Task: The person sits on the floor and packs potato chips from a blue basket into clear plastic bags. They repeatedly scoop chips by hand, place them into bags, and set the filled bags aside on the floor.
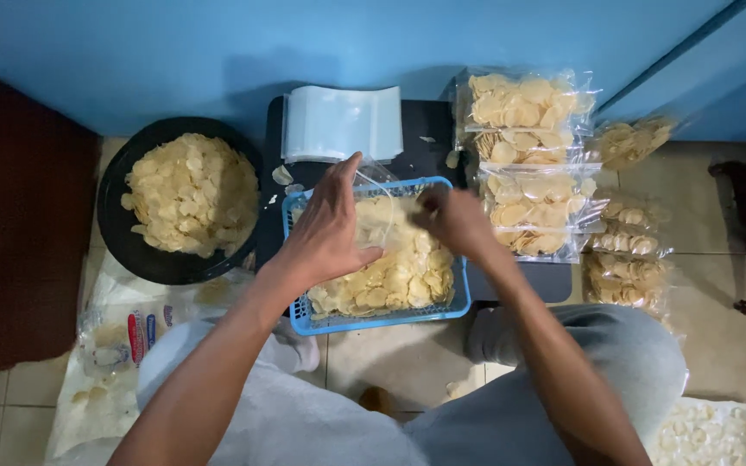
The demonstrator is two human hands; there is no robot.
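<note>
Tiles of pale beige cover the floor (407, 354), which meets a smooth blue wall (218, 52) along the far side, with a dark red mat (19, 216) spread at the left. On the floor sits a low black platform (425, 138); a round black basin (123, 242) heaped with thin, pale yellow chips stands just left of it, and a stack of sealed clear bags of chips (533, 164) rises at its right, with more filled bags (628, 259) lying on the tiles beyond. A sheaf of empty, glossy plastic bags (343, 121) rests at the far edge of the platform. Nearer, a blue mesh plastic basket (373, 321) holds a loose pile of chips (399, 267). Over it the left hand (325, 229) lies flat with fingers (343, 177) spread, pinching the rim of a thin clear bag (377, 203) between thumb and fingers. The bag hangs open between the two hands above the far half of the basket. The right hand (451, 220) is curled into a loose fist at the bag's mouth; whether it grips chips I cannot tell.
</note>
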